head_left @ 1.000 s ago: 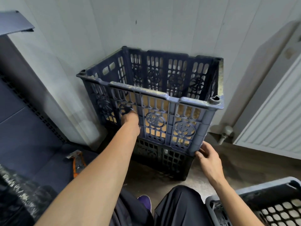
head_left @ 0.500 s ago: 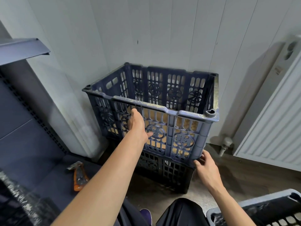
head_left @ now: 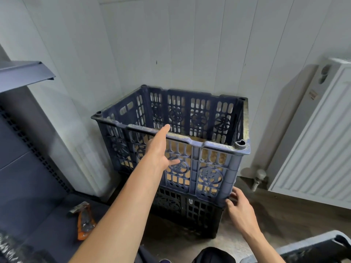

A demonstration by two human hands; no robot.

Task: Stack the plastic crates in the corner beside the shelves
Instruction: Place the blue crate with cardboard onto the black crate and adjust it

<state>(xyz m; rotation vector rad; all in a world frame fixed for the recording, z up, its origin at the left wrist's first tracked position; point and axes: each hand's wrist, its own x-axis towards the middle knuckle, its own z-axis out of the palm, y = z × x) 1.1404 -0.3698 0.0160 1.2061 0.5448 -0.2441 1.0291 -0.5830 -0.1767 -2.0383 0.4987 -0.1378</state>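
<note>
While the blue perforated plastic crate (head_left: 190,149) sits stacked on a black plastic crate (head_left: 191,213) in the white-panelled corner, your left hand (head_left: 158,150) reaches flat-fingered to its near rim, and your right hand (head_left: 238,205) touches its lower right corner, fingers loosely bent

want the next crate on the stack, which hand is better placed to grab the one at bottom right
Right. The right hand is low at the blue plastic crate's corner, nearest the grey plastic crate; the left hand reaches up toward the rim.
</note>
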